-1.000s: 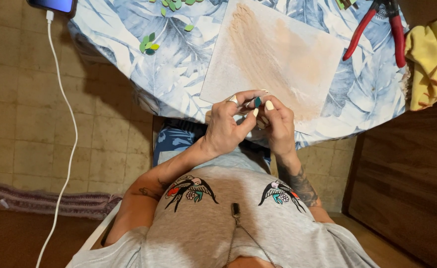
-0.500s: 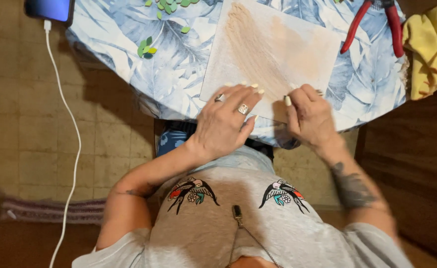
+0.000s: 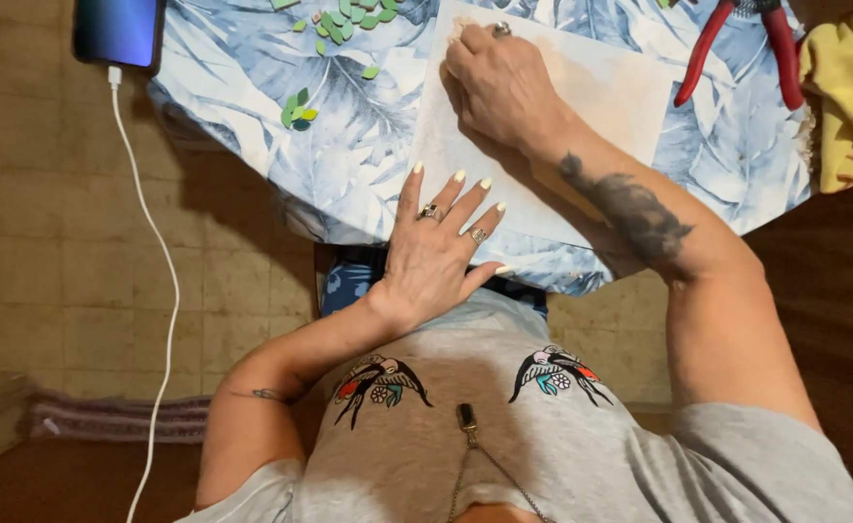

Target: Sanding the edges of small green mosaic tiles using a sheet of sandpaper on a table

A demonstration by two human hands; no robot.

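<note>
Just pale, tan-smudged paper sheet [image 3: 601,107] under both flat hands [image 3: 504,82] [image 3: 436,257].

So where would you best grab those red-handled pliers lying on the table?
By the two red handles, closing one hand around both. The pliers lie flat near the table's far right corner beside the yellow cloth, with the handles splayed toward the person. The right hand, now resting on the pale sheet, is nearest; come from above.

Two hands [image 3: 436,252] [image 3: 504,82], one sheet [image 3: 601,107], one pair of red pliers [image 3: 736,39], one phone [image 3: 118,31], one cable [image 3: 160,261], one yellow cloth [image 3: 848,87], perhaps fifteen green leaves [image 3: 349,19].
</note>
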